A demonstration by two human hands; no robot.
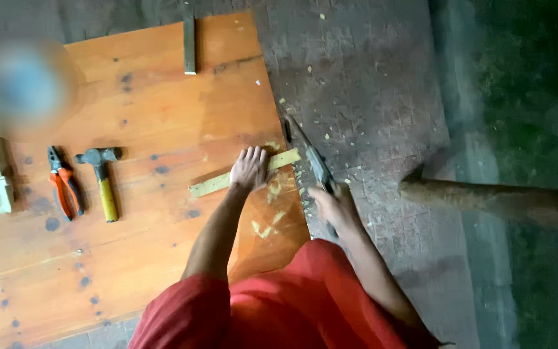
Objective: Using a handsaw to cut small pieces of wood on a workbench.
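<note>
- My right hand [336, 205], nearest me off the wooden board's [130, 213] edge, wraps its grip around a handsaw [311, 161].
- My left hand [250, 169] lies flat, fingers spread, pinning the wood strip [243, 173] on the board so it stays steady.
- Farther left on the board lie a hammer [101, 178] and pliers [63, 184].

You see two wood strips [243, 174] [189, 39], one hammer [101, 178], one pair of pliers [62, 184], one blade [311, 158].
</note>
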